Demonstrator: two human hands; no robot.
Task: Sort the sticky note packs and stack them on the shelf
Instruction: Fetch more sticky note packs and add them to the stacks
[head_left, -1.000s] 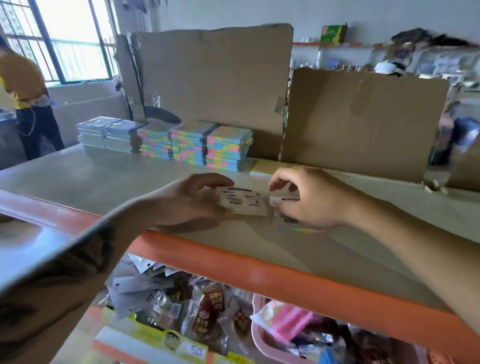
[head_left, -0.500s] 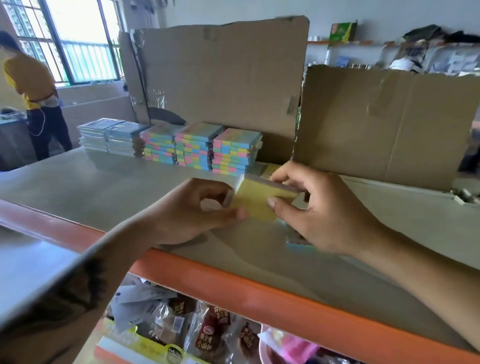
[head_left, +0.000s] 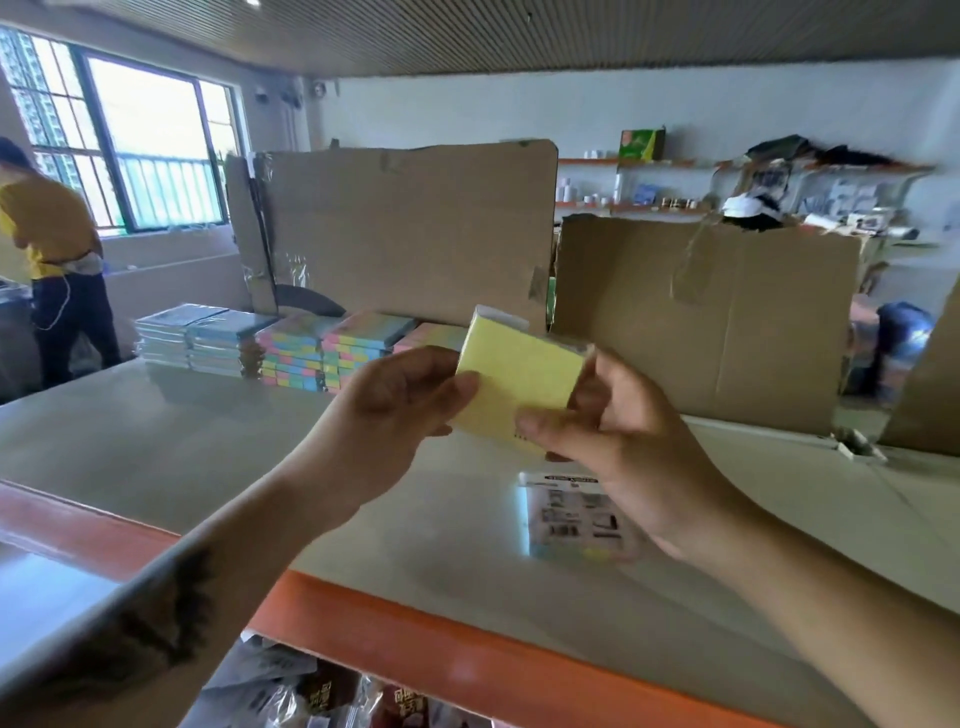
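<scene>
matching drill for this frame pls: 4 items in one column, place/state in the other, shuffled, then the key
Things
1. yellow pack
2. printed pack
3. multicolour stacks
4. pale blue stacks

Places or states
A. lying flat on the shelf under the right hand
B. leftmost in the back row
C. held off the shelf by both hands, left hand included
D. back row, in front of the tall cardboard

Pairs: 1-C, 2-A, 3-D, 4-B

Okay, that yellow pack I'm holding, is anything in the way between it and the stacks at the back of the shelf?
Nothing visible. The yellow pack is held above the shelf by the left hand and right hand, and the surface toward the stacks looks bare.
</scene>
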